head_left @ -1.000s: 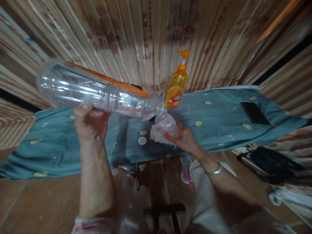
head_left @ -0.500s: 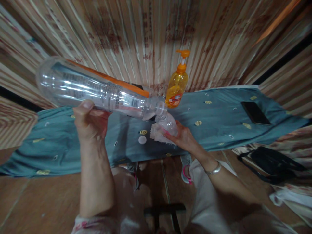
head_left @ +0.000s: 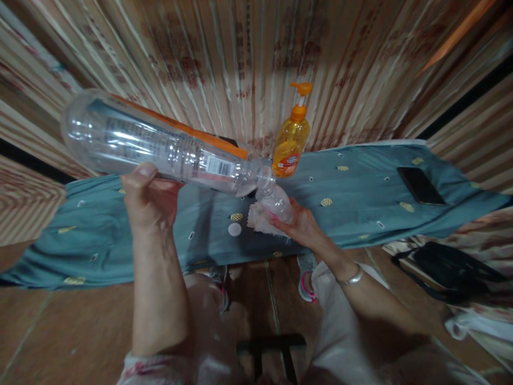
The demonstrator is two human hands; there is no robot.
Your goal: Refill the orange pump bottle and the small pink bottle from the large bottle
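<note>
My left hand [head_left: 150,195] is closed around a large clear plastic bottle [head_left: 160,144] with an orange-edged label and a barcode. That bottle is tipped, its neck lower and pointing right. At its mouth is the opening of a small clear bottle [head_left: 278,200], which leans toward it. My right hand [head_left: 298,222] grips the small bottle from the right. Beneath the small bottle lies a pale cloth [head_left: 258,219] on the table. A round white cap [head_left: 234,229] rests just left of the cloth. Whether liquid passes between the two mouths I cannot make out.
An orange pump bottle [head_left: 290,144] stands at the back of the teal-covered table [head_left: 344,208]. A black phone [head_left: 420,185] lies toward the right end. On the floor at right is a black bag [head_left: 444,270]. A striped curtain [head_left: 192,64] hangs behind the table.
The large bottle's base has dipped very slightly, its mouth staying at the small bottle. Both hands keep their grip and are almost still.
</note>
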